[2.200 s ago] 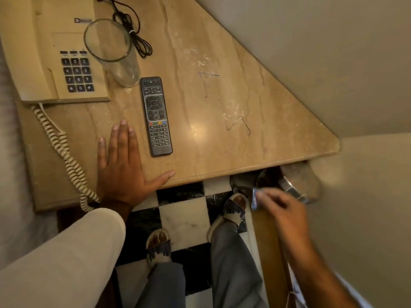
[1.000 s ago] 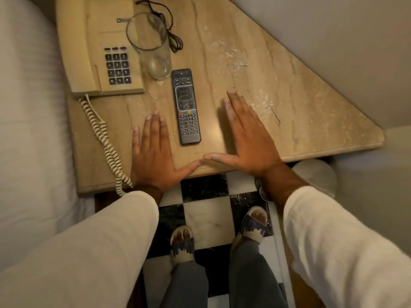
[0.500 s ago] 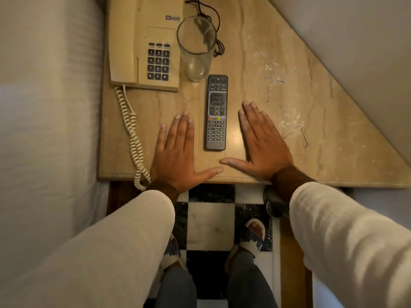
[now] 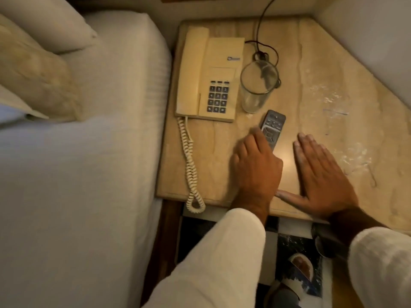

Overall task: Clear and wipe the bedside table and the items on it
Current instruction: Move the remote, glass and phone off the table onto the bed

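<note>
The beige marble bedside table (image 4: 311, 63) holds a cream telephone (image 4: 211, 74), an empty drinking glass (image 4: 255, 90) and a dark remote control (image 4: 273, 125). My left hand (image 4: 255, 170) lies over the lower half of the remote with its fingers curled around it; only the remote's top end shows, slightly tilted. My right hand (image 4: 322, 174) rests flat on the table to the right of the remote, fingers together, thumb spread along the front edge. It holds nothing. White smudges (image 4: 355, 156) and thin pen-like marks spot the marble to the right.
A bed (image 4: 89, 152) with a pillow (image 4: 33, 74) borders the table on the left. The phone's coiled cord (image 4: 189, 163) hangs over the front edge. A black cable (image 4: 262, 30) runs behind the glass. Walls close the right side. A checkered floor (image 4: 289, 241) lies below.
My left hand has slid right from the bare marble onto the remote and curled over it, and the remote now sits tilted. My right hand stays flat. The view has swung left, showing the bed.
</note>
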`<state>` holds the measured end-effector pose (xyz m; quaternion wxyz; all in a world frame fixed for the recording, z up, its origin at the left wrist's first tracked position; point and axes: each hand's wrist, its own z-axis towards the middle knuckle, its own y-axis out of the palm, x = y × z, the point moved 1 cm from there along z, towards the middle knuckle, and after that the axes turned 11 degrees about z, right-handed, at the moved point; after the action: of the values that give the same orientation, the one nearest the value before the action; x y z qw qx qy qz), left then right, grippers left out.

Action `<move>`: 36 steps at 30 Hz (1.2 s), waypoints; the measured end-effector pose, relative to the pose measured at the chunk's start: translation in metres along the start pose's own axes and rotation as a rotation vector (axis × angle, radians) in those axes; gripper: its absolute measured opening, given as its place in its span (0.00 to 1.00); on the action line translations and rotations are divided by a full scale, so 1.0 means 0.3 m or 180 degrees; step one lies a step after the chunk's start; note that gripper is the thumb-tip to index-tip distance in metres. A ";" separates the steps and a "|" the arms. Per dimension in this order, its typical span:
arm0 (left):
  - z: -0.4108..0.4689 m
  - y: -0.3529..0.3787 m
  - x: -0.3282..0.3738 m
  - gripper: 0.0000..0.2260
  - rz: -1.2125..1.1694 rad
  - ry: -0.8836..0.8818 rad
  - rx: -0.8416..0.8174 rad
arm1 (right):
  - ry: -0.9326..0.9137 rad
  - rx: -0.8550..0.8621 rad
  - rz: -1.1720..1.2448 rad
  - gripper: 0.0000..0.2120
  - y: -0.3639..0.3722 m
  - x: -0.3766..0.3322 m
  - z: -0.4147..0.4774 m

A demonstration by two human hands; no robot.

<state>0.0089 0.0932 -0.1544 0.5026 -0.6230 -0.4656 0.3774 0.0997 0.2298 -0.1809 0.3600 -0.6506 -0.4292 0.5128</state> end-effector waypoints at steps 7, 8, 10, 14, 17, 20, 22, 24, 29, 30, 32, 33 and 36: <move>-0.072 -0.092 -0.534 0.33 -0.0455 -0.0069 0.0781 | 0.0040 0.0013 0.0004 0.60 -0.006 -0.008 0.004; -0.025 -0.121 -0.639 0.32 -0.0451 -0.0283 0.0864 | 0.0047 -0.0010 -0.0001 0.60 -0.005 -0.007 0.004; 0.101 -0.182 -0.837 0.30 -0.0200 -0.0692 0.1112 | 0.0055 -0.0005 0.0001 0.60 -0.005 -0.009 0.005; 0.342 -0.298 -1.089 0.27 0.0164 -0.1130 0.1021 | 0.0059 0.0007 0.0021 0.60 -0.009 -0.012 0.008; 0.438 -0.295 -1.157 0.27 0.0389 -0.1037 0.0845 | 0.0056 -0.0022 0.0012 0.60 -0.007 -0.015 0.008; 0.457 -0.268 -1.140 0.27 0.0396 -0.1094 0.0687 | 0.0055 -0.0009 0.0001 0.60 -0.004 -0.012 0.010; 0.440 -0.276 -1.093 0.29 0.0356 -0.1340 0.0814 | 0.0053 0.0007 -0.0008 0.60 -0.002 -0.015 0.010; 0.386 -0.292 -0.987 0.31 0.0211 -0.1478 0.1077 | 0.0017 0.0048 -0.0009 0.60 -0.003 -0.016 0.009; 0.143 -0.287 -0.475 0.31 -0.1882 -0.0118 0.1310 | -0.0012 0.0126 -0.0012 0.59 -0.007 -0.016 0.007; 0.129 -0.275 -0.376 0.34 -0.2114 0.0088 0.1178 | -0.0016 0.0130 -0.0010 0.59 -0.008 -0.016 0.006; 0.159 -0.261 -0.217 0.42 -0.2406 0.0104 0.0832 | -0.0007 0.0135 0.0030 0.59 -0.007 -0.016 0.006; 0.193 -0.256 -0.168 0.45 -0.2490 -0.0014 0.0709 | -0.0008 0.0146 0.0045 0.59 -0.005 -0.018 0.007; 0.290 -0.234 -0.071 0.45 -0.2473 -0.0287 0.0585 | -0.0031 0.0165 0.0036 0.59 -0.001 -0.009 0.004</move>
<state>-0.0929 0.1009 -0.1038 0.6405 -0.3358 -0.6525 0.2263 0.0982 0.2275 -0.1799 0.3718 -0.6410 -0.4138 0.5289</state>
